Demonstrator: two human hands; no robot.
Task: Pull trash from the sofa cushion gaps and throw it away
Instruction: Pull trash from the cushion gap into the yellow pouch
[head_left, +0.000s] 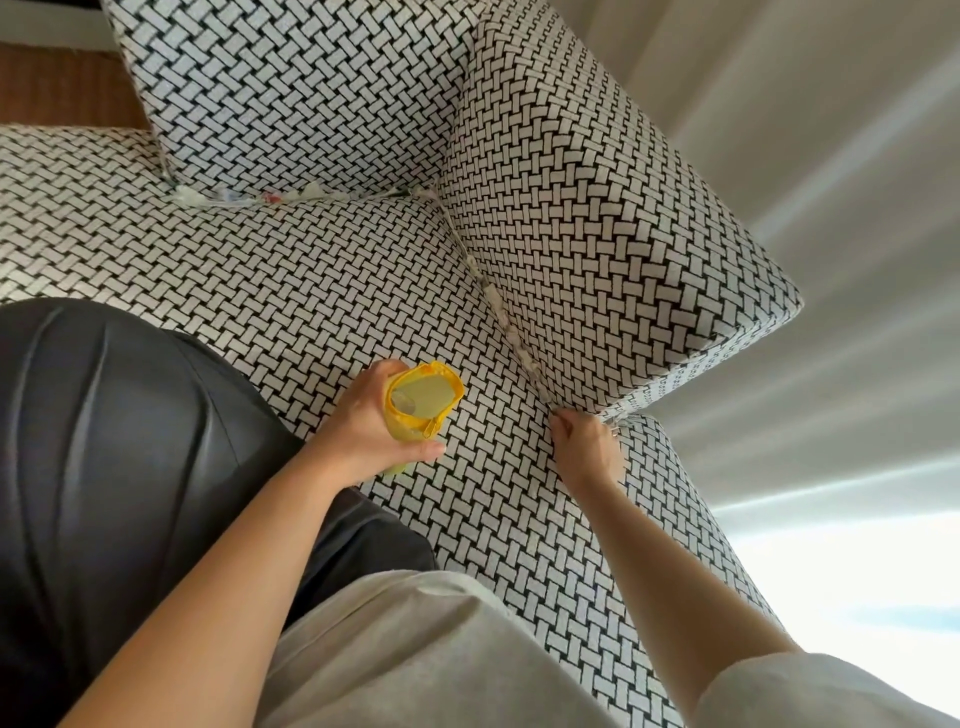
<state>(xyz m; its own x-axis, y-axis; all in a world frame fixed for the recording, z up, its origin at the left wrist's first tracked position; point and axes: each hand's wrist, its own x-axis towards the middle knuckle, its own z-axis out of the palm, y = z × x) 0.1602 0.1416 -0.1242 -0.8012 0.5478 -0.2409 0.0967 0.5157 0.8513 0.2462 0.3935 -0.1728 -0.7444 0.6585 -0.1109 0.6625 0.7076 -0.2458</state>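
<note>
Right hand (589, 447) fingertips hidden in sofa gap (524, 358).

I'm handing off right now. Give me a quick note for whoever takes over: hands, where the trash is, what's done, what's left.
Left hand: closed around an open yellow pouch, held above the seat cushion.
Right hand: fingertips pinching at the near end of the gap beside the armrest cushion; what it grips is too small to tell.
Trash: scraps line the armrest gap; more wrappers sit in the gap under the back cushion.
Done: cannot tell; the pouch's contents are unclear.
Left: clear both gaps, then throw it all away.
</note>
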